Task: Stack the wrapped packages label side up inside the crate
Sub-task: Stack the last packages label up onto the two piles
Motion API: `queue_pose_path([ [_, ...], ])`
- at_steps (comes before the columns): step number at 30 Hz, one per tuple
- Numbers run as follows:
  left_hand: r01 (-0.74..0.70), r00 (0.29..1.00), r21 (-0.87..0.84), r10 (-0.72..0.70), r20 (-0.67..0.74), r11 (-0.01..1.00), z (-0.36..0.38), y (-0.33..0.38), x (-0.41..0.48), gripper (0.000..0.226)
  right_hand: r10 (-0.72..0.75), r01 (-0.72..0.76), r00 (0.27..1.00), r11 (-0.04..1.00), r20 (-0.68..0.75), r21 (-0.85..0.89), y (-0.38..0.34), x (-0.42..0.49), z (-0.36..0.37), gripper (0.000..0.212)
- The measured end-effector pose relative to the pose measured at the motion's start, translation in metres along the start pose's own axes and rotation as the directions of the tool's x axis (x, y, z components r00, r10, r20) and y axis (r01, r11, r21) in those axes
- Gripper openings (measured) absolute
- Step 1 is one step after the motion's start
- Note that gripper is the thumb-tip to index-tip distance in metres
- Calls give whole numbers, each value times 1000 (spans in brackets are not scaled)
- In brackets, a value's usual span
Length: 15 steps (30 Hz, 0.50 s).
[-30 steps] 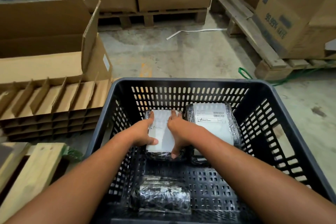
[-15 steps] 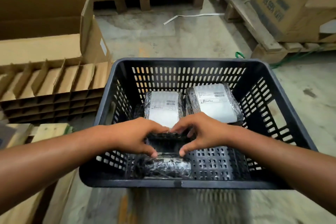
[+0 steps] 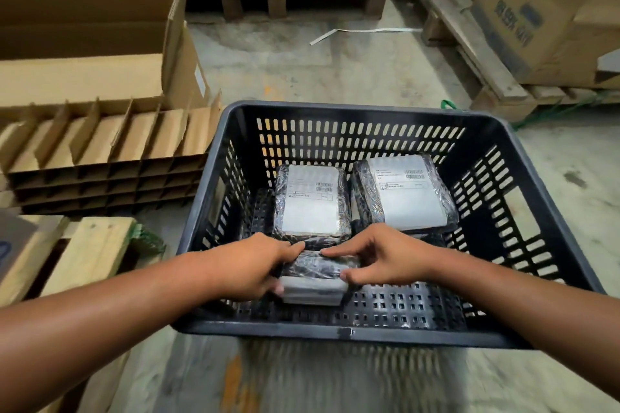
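Note:
A black slotted plastic crate stands on the floor in front of me. Two film-wrapped packages lie label up at its far side: one left of middle, one to the right. Nearer me, a third wrapped package is tilted on edge, its white label side facing me. My left hand grips its left end and my right hand grips its right end, fingers over the top and thumbs in front.
A cardboard divider stack and an open carton sit left of the crate. Wooden pallets with cardboard boxes stand behind and to the right. A pale wooden beam lies near left.
My hands left the far left package, drew back toward me and took hold of the near package, which now tips up off the crate floor. The camera pulled back.

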<state>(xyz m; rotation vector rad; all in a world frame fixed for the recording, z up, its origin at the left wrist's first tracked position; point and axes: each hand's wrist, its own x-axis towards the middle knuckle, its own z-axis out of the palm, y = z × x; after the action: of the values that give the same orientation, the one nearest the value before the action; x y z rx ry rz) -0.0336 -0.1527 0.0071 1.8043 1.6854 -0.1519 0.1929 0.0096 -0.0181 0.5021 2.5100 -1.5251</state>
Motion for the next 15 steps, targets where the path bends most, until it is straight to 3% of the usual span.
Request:
queue_pose_path([
  [2, -15, 1000, 80, 14, 20, 997, 1, 1, 5, 102, -32, 29, 999, 994, -25, -110, -1, -1, -1, 60],
  [4, -7, 1000, 134, 6, 10, 991, 2, 3, 10, 95, -45, 40, 999, 982, -23, -187, -3, -1, -1, 76],
  [7, -31, 998, 92, 36, -55, 995, -4, 0, 11, 82, -25, 13, 996, 990, -82, -140, -1, 0, -5, 71],
  [10, -74, 964, -76, 51, -261, 994, -11, -5, 3, 72, -31, 36, 986, 999, -162, 25, -6, -2, -21, 61],
  [13, -175, 847, -292, -7, -531, 940, -15, -1, 0, 64, -58, 100, 957, 986, -284, 135, -16, -5, -47, 51],
  [15, -254, 784, -444, -85, -615, 859, -22, 4, 3, 67, -30, 138, 927, 955, -375, 264, -24, -8, -65, 47],
])
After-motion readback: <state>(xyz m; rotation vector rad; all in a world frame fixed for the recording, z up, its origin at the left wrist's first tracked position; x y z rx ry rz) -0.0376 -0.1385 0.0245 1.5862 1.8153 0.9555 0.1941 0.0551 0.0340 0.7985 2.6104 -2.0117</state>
